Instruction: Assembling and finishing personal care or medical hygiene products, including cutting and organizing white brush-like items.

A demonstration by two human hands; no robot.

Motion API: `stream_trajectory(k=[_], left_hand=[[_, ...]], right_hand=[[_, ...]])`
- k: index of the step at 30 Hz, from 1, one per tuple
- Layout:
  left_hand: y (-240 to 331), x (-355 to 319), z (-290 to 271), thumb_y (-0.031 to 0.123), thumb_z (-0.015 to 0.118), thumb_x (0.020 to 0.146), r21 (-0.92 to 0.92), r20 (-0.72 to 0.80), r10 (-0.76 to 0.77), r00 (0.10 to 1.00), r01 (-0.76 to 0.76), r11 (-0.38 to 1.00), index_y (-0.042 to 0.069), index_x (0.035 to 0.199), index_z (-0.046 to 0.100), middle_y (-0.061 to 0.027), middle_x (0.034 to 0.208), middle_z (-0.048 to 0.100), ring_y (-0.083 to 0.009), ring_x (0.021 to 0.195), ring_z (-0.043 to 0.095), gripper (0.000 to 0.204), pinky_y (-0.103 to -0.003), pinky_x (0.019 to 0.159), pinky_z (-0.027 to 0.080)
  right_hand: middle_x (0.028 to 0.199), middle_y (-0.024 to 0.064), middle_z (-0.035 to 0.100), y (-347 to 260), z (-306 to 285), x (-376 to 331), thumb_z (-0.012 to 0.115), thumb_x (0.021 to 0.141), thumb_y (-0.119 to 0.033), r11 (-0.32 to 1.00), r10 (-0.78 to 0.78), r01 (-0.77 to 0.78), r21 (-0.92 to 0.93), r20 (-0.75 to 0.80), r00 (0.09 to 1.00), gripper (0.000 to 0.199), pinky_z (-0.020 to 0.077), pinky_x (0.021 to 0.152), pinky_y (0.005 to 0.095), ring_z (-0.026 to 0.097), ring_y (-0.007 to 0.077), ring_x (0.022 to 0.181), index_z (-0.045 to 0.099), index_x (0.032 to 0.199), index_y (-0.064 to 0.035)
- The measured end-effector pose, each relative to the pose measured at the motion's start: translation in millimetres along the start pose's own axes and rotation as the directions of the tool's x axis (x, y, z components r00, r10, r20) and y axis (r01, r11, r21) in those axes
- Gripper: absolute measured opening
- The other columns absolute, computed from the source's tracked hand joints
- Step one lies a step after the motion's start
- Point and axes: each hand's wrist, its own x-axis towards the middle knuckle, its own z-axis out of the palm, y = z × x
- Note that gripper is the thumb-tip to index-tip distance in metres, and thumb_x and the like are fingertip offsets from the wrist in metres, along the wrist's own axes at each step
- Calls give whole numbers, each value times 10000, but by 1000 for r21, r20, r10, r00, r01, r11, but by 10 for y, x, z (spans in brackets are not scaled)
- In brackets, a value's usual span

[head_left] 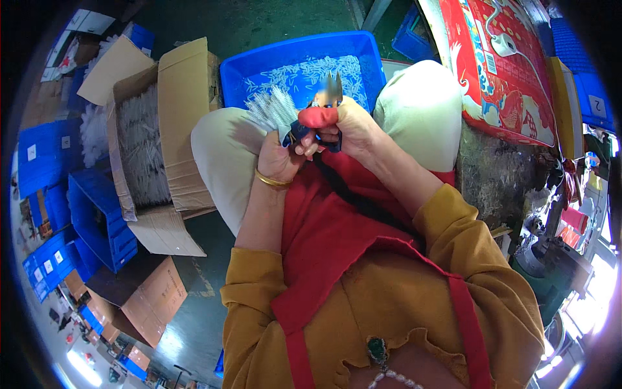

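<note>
My left hand, with a gold bangle at the wrist, is closed round a bundle of clear plastic pieces. These are thin, ribbed strips that stand up out of the fist. My right hand is closed on a tool with dark blue handles and a pointed metal head, which looks like pliers or nippers. A red cover sits over a digit or part of the tool; I cannot tell which. Both hands meet above my lap. Beyond them, a blue plastic bin holds many small clear pieces.
An open cardboard box full of clear strips stands on the left. Blue crates and another cardboard box lie farther left. On the right, a red printed board or box carries a white cable. Machinery stands at lower right.
</note>
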Motion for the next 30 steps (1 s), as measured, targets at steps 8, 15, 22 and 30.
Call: stream_trajectory(k=[8, 15, 22, 30], left_hand=[[-62, 135, 103, 99, 391, 776, 203, -402, 122, 907, -42, 978, -3, 736, 504, -30, 533, 419, -94, 443, 364, 158, -221, 436, 312], [-159, 110, 106, 30, 448, 704, 425, -427, 197, 882, 3, 905, -42, 742, 526, -41, 502, 426, -94, 384, 357, 113, -217, 359, 276], [20, 120, 185, 10, 409, 745, 177, -495, 190, 848, -116, 977, -42, 861, 492, -112, 562, 498, -118, 380, 379, 152, -219, 336, 296], [109, 106, 66, 128, 392, 795, 476, -294, 254, 921, -89, 875, -33, 886, 485, -153, 683, 554, -211, 605, 560, 207, -313, 503, 469]], right_hand=[[600, -11, 445, -27, -34, 223, 599, 704, -77, 447, -712, 297, -844, -134, 689, 197, 377, 477, 230, 417, 85, 484, 503, 853, 8], [696, 10, 545, -80, 59, 152, 593, 720, -108, 660, -483, 331, -674, -43, 874, 152, 413, 589, 211, 491, 73, 646, 564, 821, 2], [568, -18, 477, -280, 13, 73, 610, 683, -159, 881, -418, 269, -389, -375, 828, 130, 309, 436, 193, 396, 46, 482, 555, 697, -42], [561, -13, 477, -191, 123, 31, 596, 693, -166, 931, -188, 94, -352, -243, 952, 121, 248, 395, 191, 364, 44, 435, 533, 715, -65]])
